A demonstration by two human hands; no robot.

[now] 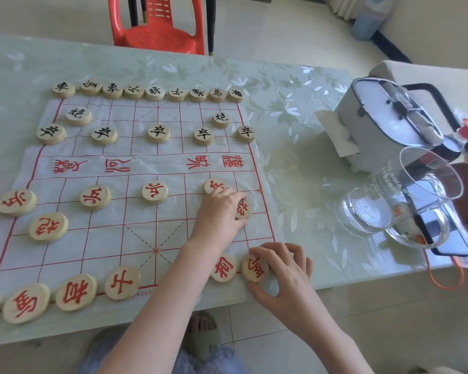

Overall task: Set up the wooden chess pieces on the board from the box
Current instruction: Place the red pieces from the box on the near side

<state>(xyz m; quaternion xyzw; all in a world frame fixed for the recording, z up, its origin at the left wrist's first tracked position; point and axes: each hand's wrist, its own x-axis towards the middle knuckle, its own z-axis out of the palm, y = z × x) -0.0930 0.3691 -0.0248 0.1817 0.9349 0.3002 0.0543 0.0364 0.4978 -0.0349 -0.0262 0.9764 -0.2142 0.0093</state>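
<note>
Fingers [268, 249] and thumb of the right hand [284, 273] curl round a corner disc [254, 268] with red lettering. They pinch it at the near right corner of the board [146, 163], just beside a neighbouring red disc [224, 267]. The left hand [218, 214] reaches across the board, and its bent fingers [235, 197] grip an edge disc [244, 209] near the right border. Black-lettered pieces [154, 93] stand in rows on the far side, and red-lettered pieces [95, 197] on the near side. A glass jug [389, 209] stands on the tabletop [295, 147] to the right.
</note>
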